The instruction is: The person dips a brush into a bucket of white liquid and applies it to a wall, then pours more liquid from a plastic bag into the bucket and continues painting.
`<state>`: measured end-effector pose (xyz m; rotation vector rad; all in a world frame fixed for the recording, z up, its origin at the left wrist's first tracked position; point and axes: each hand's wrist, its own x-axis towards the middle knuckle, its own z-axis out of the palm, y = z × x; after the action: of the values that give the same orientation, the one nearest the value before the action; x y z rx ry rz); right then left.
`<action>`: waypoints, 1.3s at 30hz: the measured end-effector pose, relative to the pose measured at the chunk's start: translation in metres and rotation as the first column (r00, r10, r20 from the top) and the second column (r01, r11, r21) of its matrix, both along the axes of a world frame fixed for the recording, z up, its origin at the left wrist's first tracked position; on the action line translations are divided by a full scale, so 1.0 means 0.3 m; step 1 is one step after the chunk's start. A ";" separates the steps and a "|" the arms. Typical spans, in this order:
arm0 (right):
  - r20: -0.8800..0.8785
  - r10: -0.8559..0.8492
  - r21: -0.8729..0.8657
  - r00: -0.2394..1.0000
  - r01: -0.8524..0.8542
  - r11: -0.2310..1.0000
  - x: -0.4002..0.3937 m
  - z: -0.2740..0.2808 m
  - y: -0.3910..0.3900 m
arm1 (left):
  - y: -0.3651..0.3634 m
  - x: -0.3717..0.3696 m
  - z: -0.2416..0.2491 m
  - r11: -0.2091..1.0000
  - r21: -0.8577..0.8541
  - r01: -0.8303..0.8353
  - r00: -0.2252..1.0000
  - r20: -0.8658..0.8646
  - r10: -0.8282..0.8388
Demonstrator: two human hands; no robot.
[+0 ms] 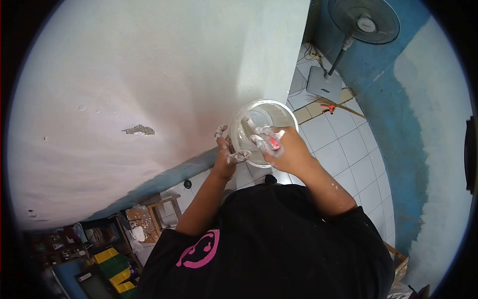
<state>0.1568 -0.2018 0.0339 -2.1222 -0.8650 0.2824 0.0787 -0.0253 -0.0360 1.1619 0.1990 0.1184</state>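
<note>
A whitish translucent plastic bucket (269,103) is held up in front of my body, its open top facing me. My left hand (226,157) grips the bucket's left side, with white paste smeared over its fingers. Inside the mouth of the bucket, my right hand (284,147) is closed round a red-handled putty knife (274,143). The knife's far end is coated white and lies against the inner left side. White paste also covers the right fingers. How much paste the bucket holds is hard to make out.
A pale wall (164,65) with a chipped patch (139,130) stands close on the left. Beyond the bucket, a standing fan (366,24) rises from the white tiled floor (333,137). A partly coated blue wall (406,134) is on the right. A wooden stool (167,212) sits lower left.
</note>
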 end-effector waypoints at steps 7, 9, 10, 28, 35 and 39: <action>-0.027 0.014 -0.001 1.000 -0.014 1.000 -0.003 -0.021 0.027 | 0.006 -0.016 -0.035 0.988 0.153 -0.015 1.000 0.000 0.015; -0.043 0.040 -0.053 0.998 -0.042 0.998 -0.004 0.008 0.023 | 0.006 -0.009 -0.042 0.990 0.143 0.000 1.000 0.007 0.000; -0.031 0.067 -0.113 0.997 -0.070 0.991 -0.005 0.041 0.022 | 0.002 -0.001 -0.040 0.990 0.144 0.005 1.000 0.001 -0.006; -0.660 -0.063 0.670 0.748 0.625 0.401 0.112 0.138 -0.216 | 0.112 -0.020 -0.080 0.990 -0.102 -0.102 0.956 -0.284 0.069; -0.293 -0.350 0.856 0.890 0.407 0.318 0.266 0.163 -0.049 | 0.201 -0.072 -0.074 0.995 -0.097 0.001 0.948 -0.316 -0.032; -0.155 -0.227 0.987 0.962 0.159 0.001 0.287 0.459 0.035 | 0.268 -0.088 -0.028 0.994 -0.055 0.098 0.958 -0.266 -0.109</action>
<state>0.2429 -0.1914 0.1715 -0.7581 -0.4488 -0.4891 0.0522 0.0551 -0.0445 1.1431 0.3775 -0.1369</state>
